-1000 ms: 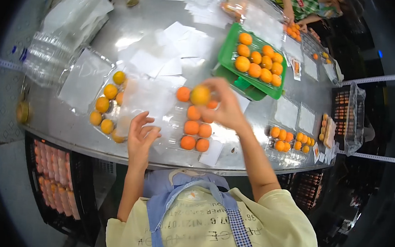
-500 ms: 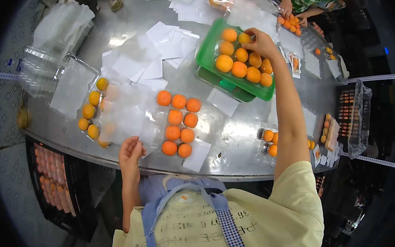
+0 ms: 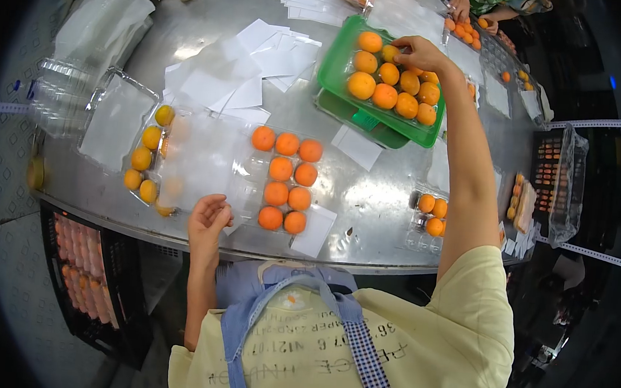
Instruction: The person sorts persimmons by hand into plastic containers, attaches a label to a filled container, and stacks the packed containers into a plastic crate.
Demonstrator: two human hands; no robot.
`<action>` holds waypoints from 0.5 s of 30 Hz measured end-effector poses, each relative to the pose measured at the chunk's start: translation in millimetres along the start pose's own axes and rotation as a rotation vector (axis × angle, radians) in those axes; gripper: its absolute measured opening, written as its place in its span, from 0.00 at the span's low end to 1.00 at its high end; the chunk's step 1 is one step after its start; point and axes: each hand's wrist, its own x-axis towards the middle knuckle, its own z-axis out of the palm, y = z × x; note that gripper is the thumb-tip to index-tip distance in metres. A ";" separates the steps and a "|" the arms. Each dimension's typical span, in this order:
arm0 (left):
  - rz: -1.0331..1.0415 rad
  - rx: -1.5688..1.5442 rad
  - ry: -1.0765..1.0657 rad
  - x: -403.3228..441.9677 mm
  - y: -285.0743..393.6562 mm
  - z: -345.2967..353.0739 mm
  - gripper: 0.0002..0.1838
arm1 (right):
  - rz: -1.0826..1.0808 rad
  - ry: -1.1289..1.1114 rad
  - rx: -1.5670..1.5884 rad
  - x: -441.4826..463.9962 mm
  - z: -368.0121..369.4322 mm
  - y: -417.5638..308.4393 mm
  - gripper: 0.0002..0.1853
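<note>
Seen from my head camera, I reach across a metal desk (image 3: 381, 225) with my right hand (image 3: 413, 54), its fingers bent down onto a yellowish fruit (image 3: 389, 53) near the far edge of a green basket (image 3: 334, 66). My fingertips touch it, though I cannot tell whether they are closed around it. More round orange fruits (image 3: 384, 95) fill the basket, which sits at a slant, partly on top of a second green container (image 3: 381, 132).

My left hand (image 3: 208, 222) hangs at the near edge of the desk, fingers loosely curled and thumb apart, just beside a clear tray (image 3: 249, 182); whether it touches the plastic I cannot tell. Nine deep-orange fruits (image 3: 280, 168) sit in that tray, three across the far row and two in each of the three nearer rows, beside a white card (image 3: 314, 232). To the left, a column of yellower fruits (image 3: 151, 137) lies in clear plastic, and loose white sheets (image 3: 225, 78) spread beyond. At far right, another person's hand (image 3: 489, 24) works near a cluster of orange fruit (image 3: 465, 33).
</note>
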 end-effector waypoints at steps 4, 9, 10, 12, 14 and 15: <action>-0.014 -0.022 -0.006 -10.5 -7.5 1.1 0.14 | 0.024 0.066 -0.050 1.1 5.3 -3.9 0.27; -0.012 -0.027 -0.016 -22.6 -11.4 5.4 0.13 | -0.026 0.324 -0.095 -13.5 16.9 -7.3 0.26; -0.014 -0.023 -0.022 -25.0 -13.3 5.4 0.13 | 0.015 0.409 -0.076 -18.0 19.0 -8.2 0.26; -0.002 -0.013 -0.024 -29.6 -14.3 6.5 0.12 | -0.104 0.585 -0.067 -37.0 16.7 -10.8 0.24; -0.001 -0.011 -0.022 -34.9 -15.2 6.8 0.12 | -0.152 0.647 0.142 -63.4 24.0 -16.0 0.22; -0.008 -0.015 -0.015 -36.4 -16.6 7.4 0.12 | -0.110 0.626 0.163 -80.1 28.9 -17.4 0.20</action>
